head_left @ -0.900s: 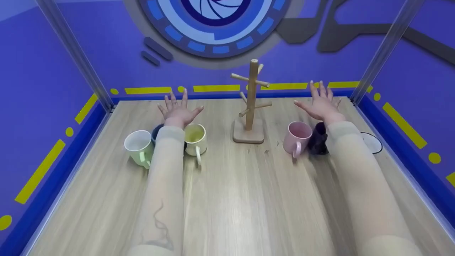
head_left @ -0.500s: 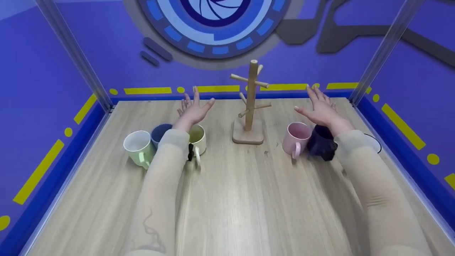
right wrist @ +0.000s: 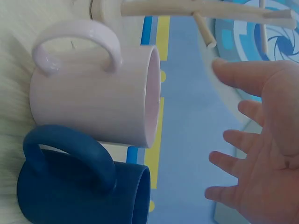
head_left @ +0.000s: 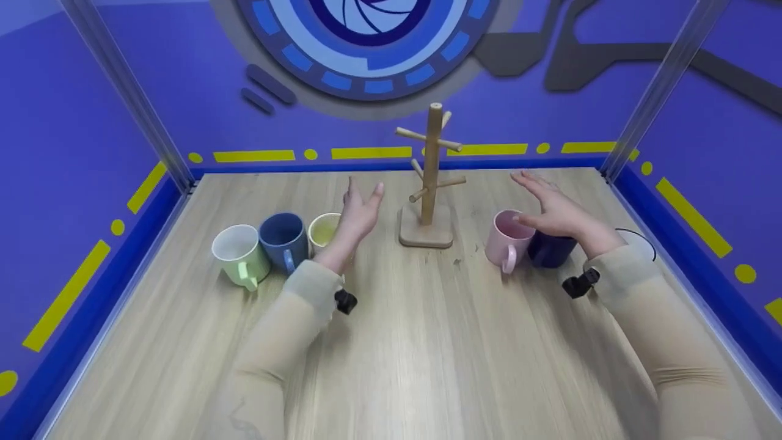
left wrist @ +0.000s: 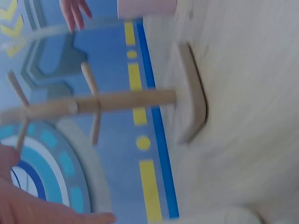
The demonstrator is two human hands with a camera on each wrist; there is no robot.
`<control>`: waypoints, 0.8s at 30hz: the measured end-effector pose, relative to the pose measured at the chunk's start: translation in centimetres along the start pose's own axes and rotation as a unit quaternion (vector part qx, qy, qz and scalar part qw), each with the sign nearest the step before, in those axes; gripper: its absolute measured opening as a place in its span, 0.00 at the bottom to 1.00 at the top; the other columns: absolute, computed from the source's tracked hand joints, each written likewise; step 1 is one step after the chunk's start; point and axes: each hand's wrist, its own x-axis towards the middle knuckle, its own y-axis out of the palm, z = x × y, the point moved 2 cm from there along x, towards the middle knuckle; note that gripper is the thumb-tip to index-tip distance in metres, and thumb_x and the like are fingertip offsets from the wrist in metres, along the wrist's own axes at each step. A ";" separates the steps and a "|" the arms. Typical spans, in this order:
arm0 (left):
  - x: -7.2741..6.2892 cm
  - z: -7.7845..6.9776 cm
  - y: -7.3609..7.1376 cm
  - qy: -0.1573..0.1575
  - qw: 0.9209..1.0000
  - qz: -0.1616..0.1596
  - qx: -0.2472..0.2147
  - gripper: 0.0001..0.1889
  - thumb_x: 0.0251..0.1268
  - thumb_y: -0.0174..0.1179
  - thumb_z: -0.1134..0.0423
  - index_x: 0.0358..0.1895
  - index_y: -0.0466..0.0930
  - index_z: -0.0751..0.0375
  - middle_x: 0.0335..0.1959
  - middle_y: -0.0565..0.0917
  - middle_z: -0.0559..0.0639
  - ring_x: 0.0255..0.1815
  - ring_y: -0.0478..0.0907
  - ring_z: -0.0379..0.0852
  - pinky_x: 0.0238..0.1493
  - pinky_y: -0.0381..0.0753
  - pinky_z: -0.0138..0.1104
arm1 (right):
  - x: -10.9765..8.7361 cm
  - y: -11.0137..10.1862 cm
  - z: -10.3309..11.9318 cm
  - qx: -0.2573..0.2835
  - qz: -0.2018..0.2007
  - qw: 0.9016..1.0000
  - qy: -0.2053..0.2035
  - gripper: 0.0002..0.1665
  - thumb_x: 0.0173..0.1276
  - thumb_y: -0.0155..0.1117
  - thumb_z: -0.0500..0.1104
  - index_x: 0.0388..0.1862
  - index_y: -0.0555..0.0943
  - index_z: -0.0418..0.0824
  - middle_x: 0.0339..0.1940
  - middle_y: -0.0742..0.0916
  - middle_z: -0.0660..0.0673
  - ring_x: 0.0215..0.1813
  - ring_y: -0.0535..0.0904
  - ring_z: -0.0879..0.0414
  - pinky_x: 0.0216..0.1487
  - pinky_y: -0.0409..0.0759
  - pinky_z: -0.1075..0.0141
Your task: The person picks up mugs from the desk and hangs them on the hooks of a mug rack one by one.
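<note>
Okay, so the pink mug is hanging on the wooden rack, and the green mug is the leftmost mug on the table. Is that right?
Not quite. The pink mug isn't hanging on the wooden rack; the head view shows it standing upright on the table, right of the rack. The green mug is indeed the leftmost mug.

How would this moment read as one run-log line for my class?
left grip: empty, near cream mug; right grip: empty, near pink mug; both mugs: upright on table; wooden rack: upright, pegs bare
</note>
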 end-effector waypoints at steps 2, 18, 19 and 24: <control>-1.5 -0.2 0.8 0.053 0.997 -0.032 -0.045 0.41 0.81 0.51 0.50 0.83 0.42 0.65 0.82 0.53 0.68 0.84 0.54 0.62 0.85 0.54 0.50 | -0.3 0.2 0.1 -0.001 0.008 1.000 -0.007 0.49 0.68 0.69 0.39 0.84 0.56 0.41 0.85 0.54 0.29 0.84 0.45 0.28 0.80 0.46 0.30; -6.9 1.0 10.8 0.085 0.982 0.108 -0.127 0.36 0.71 0.63 0.68 0.78 0.57 0.68 0.72 0.73 0.64 0.75 0.70 0.59 0.79 0.68 0.48 | -0.9 3.0 0.4 -0.022 0.052 0.998 -0.024 0.49 0.53 0.78 0.33 0.76 0.70 0.36 0.81 0.64 0.27 0.80 0.55 0.25 0.78 0.56 0.30; -7.0 1.1 11.4 0.079 0.983 0.119 -0.115 0.36 0.70 0.64 0.68 0.78 0.58 0.68 0.72 0.73 0.64 0.75 0.70 0.59 0.78 0.68 0.47 | -0.8 3.2 0.4 -0.027 0.053 0.998 -0.025 0.49 0.53 0.77 0.32 0.76 0.70 0.37 0.80 0.64 0.27 0.80 0.56 0.25 0.78 0.56 0.30; -6.8 1.1 14.1 0.066 0.985 0.155 -0.048 0.35 0.67 0.68 0.64 0.74 0.65 0.71 0.70 0.77 0.64 0.73 0.74 0.56 0.75 0.73 0.43 | -0.2 4.1 0.5 -0.052 0.063 0.997 -0.006 0.46 0.60 0.73 0.31 0.77 0.70 0.42 0.82 0.64 0.30 0.80 0.57 0.26 0.77 0.58 0.30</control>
